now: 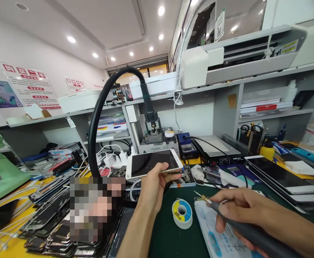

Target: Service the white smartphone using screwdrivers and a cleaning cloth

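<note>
A white-framed phone (150,163) with a dark screen is raised over the bench, with my left hand (158,177) closed on its lower right part, thumb across the screen. At the lower right, my right hand (234,211) grips a dark pen-shaped tool (242,229) with a brass collar and thin metal tip, which points left toward the middle. The tip touches nothing. Between my hands a white spool (182,227) with a blue and yellow label rests on the green mat (170,200). Below my right hand is a blue and white packet (209,229).
Stacked phones (283,175) lie at the right, near a soldering station (222,159). A black flexible arm (93,125) arches up left of centre. Phone parts (49,215) and white cables crowd the left side. Shelves (226,86) run along the back.
</note>
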`<state>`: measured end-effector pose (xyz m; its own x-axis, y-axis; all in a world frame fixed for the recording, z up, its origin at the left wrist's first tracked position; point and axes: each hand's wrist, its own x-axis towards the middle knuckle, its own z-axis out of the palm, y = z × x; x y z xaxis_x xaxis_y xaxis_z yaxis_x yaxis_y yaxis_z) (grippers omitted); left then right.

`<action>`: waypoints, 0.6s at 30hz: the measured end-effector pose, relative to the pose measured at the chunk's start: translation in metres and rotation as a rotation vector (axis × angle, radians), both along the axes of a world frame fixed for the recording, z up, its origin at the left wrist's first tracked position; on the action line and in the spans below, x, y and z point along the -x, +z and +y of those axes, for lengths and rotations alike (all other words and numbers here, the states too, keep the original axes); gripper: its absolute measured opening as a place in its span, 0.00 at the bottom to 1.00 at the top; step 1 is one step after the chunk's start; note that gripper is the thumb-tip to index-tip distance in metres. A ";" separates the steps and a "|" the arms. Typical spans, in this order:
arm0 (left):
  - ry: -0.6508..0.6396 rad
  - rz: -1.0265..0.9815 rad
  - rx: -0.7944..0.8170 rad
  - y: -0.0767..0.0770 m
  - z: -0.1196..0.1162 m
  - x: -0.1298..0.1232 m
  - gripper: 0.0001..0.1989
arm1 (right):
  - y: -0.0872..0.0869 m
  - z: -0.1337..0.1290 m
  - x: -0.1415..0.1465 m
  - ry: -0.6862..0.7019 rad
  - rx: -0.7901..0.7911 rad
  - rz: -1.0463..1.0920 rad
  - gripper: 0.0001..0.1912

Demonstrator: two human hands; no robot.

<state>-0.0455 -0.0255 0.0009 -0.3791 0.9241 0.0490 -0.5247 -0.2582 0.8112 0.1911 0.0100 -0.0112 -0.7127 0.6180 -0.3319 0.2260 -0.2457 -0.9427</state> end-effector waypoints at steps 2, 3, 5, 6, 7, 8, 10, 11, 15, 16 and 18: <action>0.022 -0.001 0.007 0.000 0.000 -0.001 0.04 | -0.003 0.001 0.002 -0.021 0.002 -0.029 0.27; 0.030 -0.005 0.009 -0.001 0.000 -0.001 0.04 | -0.005 0.003 0.003 -0.028 0.014 -0.036 0.28; 0.039 -0.013 0.012 -0.001 0.001 -0.001 0.05 | -0.010 0.005 0.003 -0.042 0.044 -0.052 0.28; 0.042 -0.017 0.017 -0.001 0.001 -0.001 0.05 | -0.011 0.006 0.003 -0.049 0.071 -0.056 0.28; 0.045 -0.022 0.024 -0.002 0.002 -0.002 0.05 | -0.013 0.006 0.003 -0.055 0.116 -0.045 0.27; 0.047 -0.023 0.033 -0.002 0.002 -0.002 0.05 | -0.014 0.006 0.003 -0.067 0.177 -0.017 0.26; 0.044 -0.014 0.051 -0.003 0.002 -0.003 0.05 | -0.015 0.006 0.003 -0.100 0.281 0.073 0.22; 0.040 -0.005 0.061 -0.003 0.002 -0.004 0.06 | -0.015 0.006 0.003 -0.088 0.315 0.116 0.21; 0.025 0.016 0.107 -0.004 0.001 -0.006 0.07 | -0.015 0.007 0.005 -0.033 0.353 0.177 0.20; 0.019 0.017 0.111 -0.004 0.000 -0.007 0.07 | -0.015 0.008 0.006 -0.021 0.360 0.176 0.20; 0.006 0.015 0.112 -0.005 0.000 -0.008 0.07 | -0.014 0.011 0.008 0.001 0.372 0.154 0.20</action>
